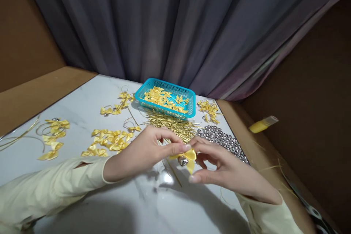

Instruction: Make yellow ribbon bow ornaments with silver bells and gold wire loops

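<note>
My left hand [142, 151] and my right hand [219, 168] meet over the white marble table [82, 197]. Both pinch one small yellow ribbon bow [189, 157] with a silver bell [183, 161] hanging under it. A thin gold wire [174, 172] runs down from the bow toward the table. My left thumb and forefinger close on the bow's left side, my right fingers on its right side. Both arms wear pale yellow sleeves.
A blue basket [189, 98] of yellow bows stands at the back. In front of it lie a heap of gold wires [172, 124] and a pile of silver bells [225, 140]. Loose bows [109, 140] and finished wired bows [53, 131] lie at left. A yellow tube [261, 124] rests at right.
</note>
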A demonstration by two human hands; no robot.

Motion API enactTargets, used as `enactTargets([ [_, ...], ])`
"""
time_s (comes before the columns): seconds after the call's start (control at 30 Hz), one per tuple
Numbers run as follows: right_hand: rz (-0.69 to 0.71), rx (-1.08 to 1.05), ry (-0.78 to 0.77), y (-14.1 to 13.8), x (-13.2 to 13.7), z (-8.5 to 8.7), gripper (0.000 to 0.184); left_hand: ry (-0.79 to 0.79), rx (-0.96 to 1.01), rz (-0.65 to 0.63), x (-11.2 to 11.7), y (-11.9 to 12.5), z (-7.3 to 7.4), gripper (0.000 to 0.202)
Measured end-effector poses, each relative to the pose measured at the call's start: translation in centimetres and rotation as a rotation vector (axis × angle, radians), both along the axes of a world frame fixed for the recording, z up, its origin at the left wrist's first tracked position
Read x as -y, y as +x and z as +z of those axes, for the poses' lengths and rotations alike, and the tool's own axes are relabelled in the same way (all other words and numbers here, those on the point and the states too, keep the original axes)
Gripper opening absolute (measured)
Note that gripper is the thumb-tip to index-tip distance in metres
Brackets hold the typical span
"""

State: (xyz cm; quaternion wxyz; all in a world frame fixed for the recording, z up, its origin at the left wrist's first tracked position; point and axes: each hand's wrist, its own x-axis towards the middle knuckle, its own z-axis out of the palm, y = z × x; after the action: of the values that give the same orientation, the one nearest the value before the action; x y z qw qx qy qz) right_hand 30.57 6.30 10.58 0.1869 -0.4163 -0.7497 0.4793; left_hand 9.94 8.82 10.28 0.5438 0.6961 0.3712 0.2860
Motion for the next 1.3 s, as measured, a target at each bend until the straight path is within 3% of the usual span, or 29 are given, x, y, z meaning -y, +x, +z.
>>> enactTargets([
  [0.13,-0.058,-0.055,0.023,-0.2,-0.1,0.1,0.036,0.054,-0.004,0.013,0.0,0.1,-0.2,0.016],
  [0.4,-0.235,-0.064,-0.182,-2.0,0.9,-0.6,0.032,0.078,0.013,0.083,0.2,0.3,-0.6,0.009],
  [0.73,-0.22,-0.216,-0.316,-2.1,0.9,-0.4,0.031,0.064,0.054,0.109,0.3,0.3,-1.1,0.008],
  [0.93,-0.225,-0.185,-0.27,-1.8,0.8,-0.4,0.037,0.067,0.056,0.065,0.3,0.3,-0.8,0.008],
  [1.3,-0.215,-0.173,-0.233,-1.9,1.5,0.3,0.036,-0.031,0.072,-0.149,-0.3,-0.2,-0.5,0.015],
])
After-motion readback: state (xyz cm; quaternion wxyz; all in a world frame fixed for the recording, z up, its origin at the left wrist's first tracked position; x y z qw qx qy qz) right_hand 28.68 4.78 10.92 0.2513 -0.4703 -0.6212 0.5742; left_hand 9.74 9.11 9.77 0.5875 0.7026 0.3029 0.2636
